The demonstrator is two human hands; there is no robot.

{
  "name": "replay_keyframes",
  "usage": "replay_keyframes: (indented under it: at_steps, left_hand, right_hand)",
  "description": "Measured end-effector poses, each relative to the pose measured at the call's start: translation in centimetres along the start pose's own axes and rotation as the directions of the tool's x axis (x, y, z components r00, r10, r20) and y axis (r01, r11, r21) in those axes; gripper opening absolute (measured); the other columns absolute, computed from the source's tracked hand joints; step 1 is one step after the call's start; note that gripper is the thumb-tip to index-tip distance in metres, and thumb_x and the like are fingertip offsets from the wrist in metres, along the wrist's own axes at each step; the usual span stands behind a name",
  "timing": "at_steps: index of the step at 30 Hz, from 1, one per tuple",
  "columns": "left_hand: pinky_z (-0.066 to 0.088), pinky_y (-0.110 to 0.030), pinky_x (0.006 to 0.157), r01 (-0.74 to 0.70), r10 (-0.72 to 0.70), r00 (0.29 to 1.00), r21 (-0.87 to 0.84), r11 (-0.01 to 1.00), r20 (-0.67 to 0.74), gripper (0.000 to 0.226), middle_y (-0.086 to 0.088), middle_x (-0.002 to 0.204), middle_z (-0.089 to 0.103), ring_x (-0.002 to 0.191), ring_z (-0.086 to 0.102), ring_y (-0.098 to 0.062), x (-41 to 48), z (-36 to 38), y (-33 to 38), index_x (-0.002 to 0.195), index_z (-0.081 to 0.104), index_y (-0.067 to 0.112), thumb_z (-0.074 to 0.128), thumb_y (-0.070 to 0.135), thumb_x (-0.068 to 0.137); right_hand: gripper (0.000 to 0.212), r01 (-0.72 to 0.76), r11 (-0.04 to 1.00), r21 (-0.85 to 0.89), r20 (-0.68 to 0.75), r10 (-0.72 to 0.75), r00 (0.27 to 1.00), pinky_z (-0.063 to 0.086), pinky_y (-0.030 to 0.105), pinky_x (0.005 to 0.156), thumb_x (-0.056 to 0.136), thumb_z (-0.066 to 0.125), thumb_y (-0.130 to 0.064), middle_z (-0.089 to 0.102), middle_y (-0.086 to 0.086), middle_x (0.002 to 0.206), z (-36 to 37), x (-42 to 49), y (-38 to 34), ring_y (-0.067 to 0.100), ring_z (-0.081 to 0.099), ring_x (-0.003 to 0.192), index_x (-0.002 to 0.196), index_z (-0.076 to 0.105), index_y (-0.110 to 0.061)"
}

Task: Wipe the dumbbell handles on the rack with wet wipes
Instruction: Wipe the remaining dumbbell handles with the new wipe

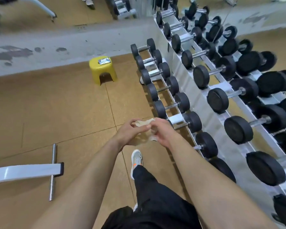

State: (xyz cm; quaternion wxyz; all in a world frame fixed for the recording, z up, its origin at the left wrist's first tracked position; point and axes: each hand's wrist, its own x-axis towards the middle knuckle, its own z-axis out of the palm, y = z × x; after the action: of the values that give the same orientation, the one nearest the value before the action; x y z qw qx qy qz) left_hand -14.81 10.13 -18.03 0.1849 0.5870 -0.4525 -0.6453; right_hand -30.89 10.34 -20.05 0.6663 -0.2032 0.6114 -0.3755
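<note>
A thin whitish wet wipe (143, 123) is stretched between my two hands in front of me. My left hand (130, 132) pinches its left part and my right hand (163, 131) grips its right part, a crumpled end hanging below. Just to the right stands the white rack (196, 96) with rows of black dumbbells; the lower row's steel handles, such as one dumbbell handle (172, 106), lie close beyond my hands. A silver wipes packet (103, 61) lies on a yellow stool (102, 70) farther ahead.
A white bench leg (25, 171) with a steel crossbar (52, 172) sits on the cork-coloured floor at the left. My shoe (136, 161) and dark trouser leg are below my hands. A grey concrete strip and a mirror run along the far wall.
</note>
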Motion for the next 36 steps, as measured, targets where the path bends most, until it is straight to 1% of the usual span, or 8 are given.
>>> replay_keyframes:
  at_steps: [6, 9, 12, 19, 23, 29, 33, 36]
  left_hand:
    - [0.047, -0.021, 0.047, -0.008, 0.032, 0.972, 0.104, 0.995, -0.231, 0.025, -0.001, 0.091, 0.061, 0.076, 0.059, -0.017, 10.5, -5.6, 5.6, 0.110, 0.058, 0.021, 0.066, 0.011, 0.089]
    - [0.045, -0.026, 0.062, 0.023, -0.001, 0.961, 0.078, 0.997, -0.277, 0.021, 0.001, 0.085, 0.069, 0.078, 0.061, -0.018, 16.8, -8.6, 9.0, 0.086, 0.071, 0.020, 0.052, 0.012, 0.092]
    - [0.043, -0.031, 0.068, 0.103, -0.077, 0.941, 0.064, 0.993, -0.330, 0.031, 0.003, 0.072, 0.065, 0.075, 0.056, -0.022, 22.9, -11.2, 12.9, 0.067, 0.069, 0.018, 0.051, 0.011, 0.091]
    - [0.051, -0.026, 0.055, 0.086, -0.117, 0.929, -0.104, 0.991, -0.351, 0.036, -0.007, 0.089, 0.075, 0.072, 0.070, -0.017, 35.4, -17.1, 18.9, 0.101, 0.067, 0.010, 0.070, 0.045, 0.091]
    - [0.051, -0.025, 0.050, 0.082, -0.127, 0.950, -0.165, 0.983, -0.285, 0.037, -0.009, 0.095, 0.074, 0.071, 0.069, -0.017, 43.2, -20.7, 22.6, 0.114, 0.063, 0.006, 0.081, 0.021, 0.086]
    - [0.055, -0.034, 0.061, 0.083, -0.144, 0.938, -0.199, 0.977, -0.315, 0.045, -0.011, 0.122, 0.066, 0.098, 0.066, -0.032, 57.3, -27.7, 29.2, 0.126, 0.057, 0.015, 0.079, 0.014, 0.086]
    - [0.040, -0.022, 0.036, 0.079, -0.087, 0.960, -0.039, 0.996, -0.267, 0.040, -0.006, 0.117, 0.066, 0.072, 0.061, -0.022, 65.8, -32.0, 35.2, 0.126, 0.056, 0.014, 0.074, 0.026, 0.092]
    - [0.050, -0.028, 0.045, 0.025, 0.006, 0.972, 0.130, 0.991, -0.234, 0.026, -0.009, 0.108, 0.072, 0.070, 0.064, -0.025, 72.1, -33.9, 38.9, 0.114, 0.063, 0.015, 0.068, 0.032, 0.095]
  right_hand:
    - [0.023, -0.016, 0.999, -0.040, 0.036, 0.017, 0.999, 0.052, 0.025, 0.058, 0.083, 0.055, 0.007, 0.064, 0.011, 0.082, 3.7, 11.2, -7.0, 0.019, 0.065, 0.070, 0.099, 0.066, -0.007]
    - [0.030, -0.051, 0.999, -0.008, 0.066, 0.051, 0.996, 0.040, 0.015, 0.041, 0.086, 0.049, 0.011, 0.053, 0.000, 0.059, 4.3, 16.6, -11.6, 0.006, 0.052, 0.042, 0.069, 0.050, -0.014]
    - [0.033, -0.073, 0.997, -0.039, 0.069, 0.076, 0.995, 0.038, 0.017, 0.043, 0.083, 0.047, 0.012, 0.048, 0.000, 0.056, 4.9, 21.5, -16.4, 0.011, 0.050, 0.046, 0.066, 0.044, -0.015]
    - [0.033, -0.074, 0.997, -0.006, -0.024, 0.074, 0.997, 0.060, 0.037, 0.070, 0.084, 0.057, 0.006, 0.073, 0.018, 0.101, 8.0, 33.1, -25.6, 0.031, 0.071, 0.090, 0.113, 0.067, -0.005]
    - [0.024, -0.108, 0.994, 0.027, -0.132, 0.111, 0.985, 0.056, 0.050, 0.086, 0.088, 0.054, 0.001, 0.068, 0.019, 0.104, 10.3, 39.8, -30.4, 0.033, 0.066, 0.097, 0.103, 0.067, -0.013]
    - [0.014, -0.089, 0.984, 0.153, -0.280, 0.130, 0.951, 0.027, 0.024, 0.046, 0.094, 0.049, -0.007, 0.063, 0.015, 0.090, 13.9, 51.0, -37.9, 0.024, 0.057, 0.068, 0.102, 0.060, -0.008]
    - [0.023, 0.028, 0.977, 0.213, -0.397, 0.060, 0.916, 0.055, 0.035, 0.071, 0.099, 0.063, -0.031, 0.074, 0.014, 0.106, 16.4, 58.1, -42.6, 0.032, 0.071, 0.090, 0.108, 0.069, -0.010]
    - [0.015, 0.055, 0.984, 0.171, -0.530, 0.045, 0.847, 0.053, 0.029, 0.070, 0.103, 0.057, -0.031, 0.068, 0.006, 0.107, 17.2, 62.9, -45.3, 0.034, 0.067, 0.102, 0.110, 0.065, -0.020]
